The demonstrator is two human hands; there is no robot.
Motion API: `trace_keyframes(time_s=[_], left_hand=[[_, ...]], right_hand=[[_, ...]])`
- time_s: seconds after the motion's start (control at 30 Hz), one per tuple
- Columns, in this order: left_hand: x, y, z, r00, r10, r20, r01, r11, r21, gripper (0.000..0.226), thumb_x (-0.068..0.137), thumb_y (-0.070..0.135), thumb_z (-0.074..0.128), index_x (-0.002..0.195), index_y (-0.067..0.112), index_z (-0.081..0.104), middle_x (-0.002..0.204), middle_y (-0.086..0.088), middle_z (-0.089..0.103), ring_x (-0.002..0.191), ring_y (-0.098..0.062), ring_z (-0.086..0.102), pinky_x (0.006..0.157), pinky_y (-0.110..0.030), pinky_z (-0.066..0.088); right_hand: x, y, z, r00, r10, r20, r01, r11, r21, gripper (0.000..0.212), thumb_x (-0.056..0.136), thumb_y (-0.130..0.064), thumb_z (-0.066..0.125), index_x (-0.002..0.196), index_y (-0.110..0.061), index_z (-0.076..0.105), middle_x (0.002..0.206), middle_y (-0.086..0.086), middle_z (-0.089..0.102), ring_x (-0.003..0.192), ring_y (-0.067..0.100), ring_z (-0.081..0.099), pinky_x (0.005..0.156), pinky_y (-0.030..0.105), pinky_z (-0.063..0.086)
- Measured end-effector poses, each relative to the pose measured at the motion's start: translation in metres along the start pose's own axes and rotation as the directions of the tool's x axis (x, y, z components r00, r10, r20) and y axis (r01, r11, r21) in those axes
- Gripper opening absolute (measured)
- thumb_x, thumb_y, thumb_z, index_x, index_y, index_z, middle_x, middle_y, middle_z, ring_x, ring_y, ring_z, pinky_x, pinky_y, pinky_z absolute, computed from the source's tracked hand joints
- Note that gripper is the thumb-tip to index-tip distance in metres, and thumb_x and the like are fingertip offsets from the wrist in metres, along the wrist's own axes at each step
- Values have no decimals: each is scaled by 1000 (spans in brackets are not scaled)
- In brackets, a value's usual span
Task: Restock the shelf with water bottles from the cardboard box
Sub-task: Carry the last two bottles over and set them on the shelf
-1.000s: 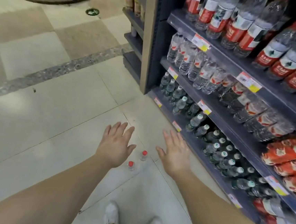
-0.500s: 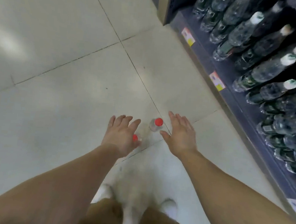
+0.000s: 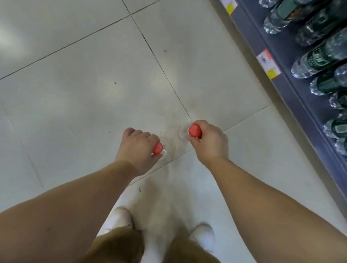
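Note:
Two clear water bottles with red caps stand upright on the pale tiled floor, seen from straight above. My left hand (image 3: 138, 149) curls round the neck of the left bottle (image 3: 157, 148), hiding most of it. My right hand (image 3: 208, 142) grips the neck of the right bottle (image 3: 193, 130), whose cap shows fully. At the right runs the blue shelf (image 3: 295, 88), with rows of green-labelled water bottles (image 3: 332, 55) lying on it. No cardboard box is in view.
Price tags (image 3: 267, 63) hang on the shelf's front edge. My two white shoes (image 3: 120, 219) stand just below the bottles. Bare tiled floor (image 3: 68, 68) stretches to the left and ahead.
Both hands went from spread open above the bottles to curled round their necks. The camera has dropped closer to the floor and tilted further down.

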State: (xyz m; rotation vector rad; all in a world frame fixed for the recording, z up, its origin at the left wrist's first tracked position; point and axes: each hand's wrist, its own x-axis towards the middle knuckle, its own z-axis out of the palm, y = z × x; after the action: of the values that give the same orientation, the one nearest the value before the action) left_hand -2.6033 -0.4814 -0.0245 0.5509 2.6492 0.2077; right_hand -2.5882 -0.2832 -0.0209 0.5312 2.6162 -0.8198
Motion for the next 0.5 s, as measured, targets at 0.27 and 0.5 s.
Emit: trace_keyframes(time_s=[0.27, 0.5], left_hand=[[-63, 89, -169, 995, 102, -13, -101, 947, -305, 22, 81, 42, 67, 94, 24, 69, 91, -1, 68, 91, -27, 58, 81, -30, 38], [-147, 193, -381, 886, 463, 27, -438, 855, -279, 37, 79, 44, 73, 104, 17, 69, 98, -7, 61, 97, -22, 51, 91, -27, 35]], right_hand=[[-121, -49, -169, 984, 174, -30, -152, 921, 358, 32, 79, -21, 75, 109, -25, 64, 105, 2, 64, 100, 21, 59, 91, 31, 48], [-287, -112, -372, 970, 198, -143, -130, 915, 381, 35, 78, -21, 77, 112, -18, 66, 110, 3, 57, 101, 17, 51, 82, 15, 31]])
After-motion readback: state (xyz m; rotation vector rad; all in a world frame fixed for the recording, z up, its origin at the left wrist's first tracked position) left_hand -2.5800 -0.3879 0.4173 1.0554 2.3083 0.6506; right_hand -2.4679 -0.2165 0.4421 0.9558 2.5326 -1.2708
